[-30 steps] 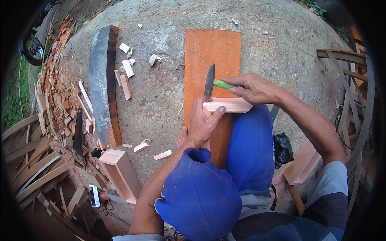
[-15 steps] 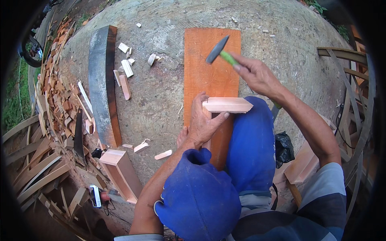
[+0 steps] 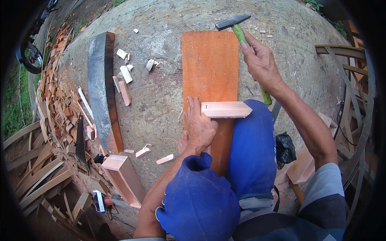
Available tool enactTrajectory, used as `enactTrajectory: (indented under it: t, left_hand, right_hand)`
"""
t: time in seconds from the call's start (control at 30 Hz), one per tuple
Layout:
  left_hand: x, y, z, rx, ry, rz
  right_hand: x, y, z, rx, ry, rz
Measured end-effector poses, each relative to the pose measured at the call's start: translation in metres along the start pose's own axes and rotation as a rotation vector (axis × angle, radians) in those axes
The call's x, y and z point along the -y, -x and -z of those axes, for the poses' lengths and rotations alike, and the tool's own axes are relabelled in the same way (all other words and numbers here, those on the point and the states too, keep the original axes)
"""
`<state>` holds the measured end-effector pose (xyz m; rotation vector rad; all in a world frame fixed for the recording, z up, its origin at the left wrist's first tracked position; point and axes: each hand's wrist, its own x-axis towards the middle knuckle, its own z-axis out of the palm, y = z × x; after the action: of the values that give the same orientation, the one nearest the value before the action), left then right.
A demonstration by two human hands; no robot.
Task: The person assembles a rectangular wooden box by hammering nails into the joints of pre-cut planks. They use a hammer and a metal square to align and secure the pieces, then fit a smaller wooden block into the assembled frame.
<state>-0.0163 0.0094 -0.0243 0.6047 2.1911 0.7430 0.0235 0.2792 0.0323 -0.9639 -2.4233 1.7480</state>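
My right hand (image 3: pixel 263 62) is raised and closed round the green handle of a hammer (image 3: pixel 232 21). The dark metal head is up over the far end of an orange plank (image 3: pixel 210 68). Lower down, my left hand (image 3: pixel 200 128) grips a pale wooden frame, its fingers along the left side and its thumb over the near piece. A short pale board (image 3: pixel 226 109) with a pointed right end lies across the frame's top, by my blue-clad knee. One nail (image 3: pixel 206 107) stands in the board's left end. My left palm hides most of the joint.
A dark curved timber (image 3: pixel 100 88) lies on the left among wood offcuts (image 3: pixel 126 74). A pale open wooden box (image 3: pixel 122 176) stands at near left, by a saw (image 3: pixel 80 140). Loose nails (image 3: pixel 251 91) lie right of the plank. A black plastic bag (image 3: pixel 284 149) sits beyond my knee.
The hammer has swung up and away from the board, its head turning to the right. My left fingers have moved off the nail, and the thumb has come down from the board.
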Motion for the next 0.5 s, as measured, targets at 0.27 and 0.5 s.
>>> enactTrajectory:
  t: [0.27, 0.5]
  left_hand:
    - [-0.001, 0.003, 0.0, 0.028, -0.039, 0.024]
    - [0.001, 0.004, 0.0, 0.029, -0.053, -0.005]
  right_hand:
    - [-0.021, 0.003, -0.003, -0.006, 0.045, 0.02]
    - [-0.014, 0.004, -0.008, 0.186, 0.167, -0.05]
